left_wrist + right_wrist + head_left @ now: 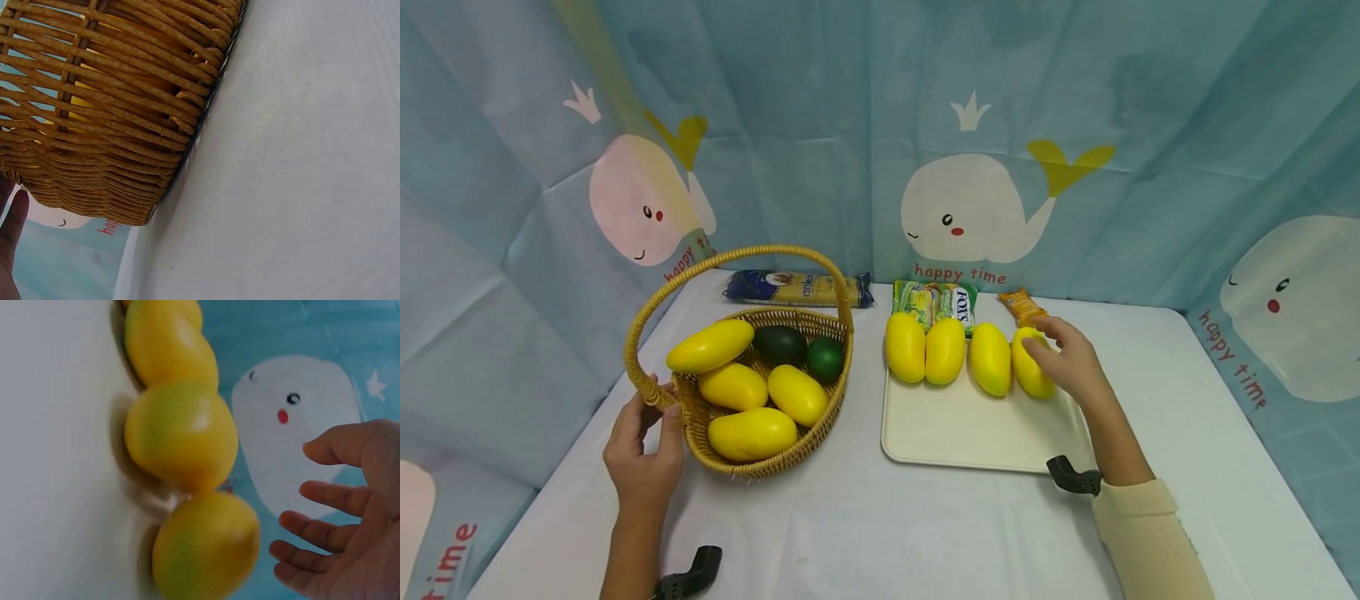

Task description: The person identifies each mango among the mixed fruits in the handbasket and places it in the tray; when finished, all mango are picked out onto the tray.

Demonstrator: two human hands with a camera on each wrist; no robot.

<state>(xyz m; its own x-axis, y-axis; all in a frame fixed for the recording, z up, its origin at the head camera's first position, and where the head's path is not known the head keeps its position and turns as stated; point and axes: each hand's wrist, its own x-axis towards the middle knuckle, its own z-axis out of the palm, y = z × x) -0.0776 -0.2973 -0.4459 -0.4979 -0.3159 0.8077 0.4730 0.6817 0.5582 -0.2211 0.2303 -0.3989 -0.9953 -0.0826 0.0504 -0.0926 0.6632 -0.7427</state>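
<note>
A wicker basket (760, 471) holds several yellow mangoes (752, 434), a dark avocado (780, 344) and a round green fruit (825, 359). My left hand (643, 450) grips its left rim where the arched handle joins, thumb in front and the other fingers partly hidden behind. The left wrist view shows the woven side (112, 125) close up. On a cream tray (962, 437), several mangoes stand in a row along the back edge. My right hand (1067, 358) hovers by the rightmost mango (1030, 362); the right wrist view shows its fingers (319, 531) spread, with nothing in them.
Behind the basket lies a blue-and-yellow pasta packet (801, 288). A green FOX'S candy bag (936, 304) and a small orange packet (1021, 307) lie behind the tray. A blue whale-print curtain (820, 167) rises at the white table's back edge.
</note>
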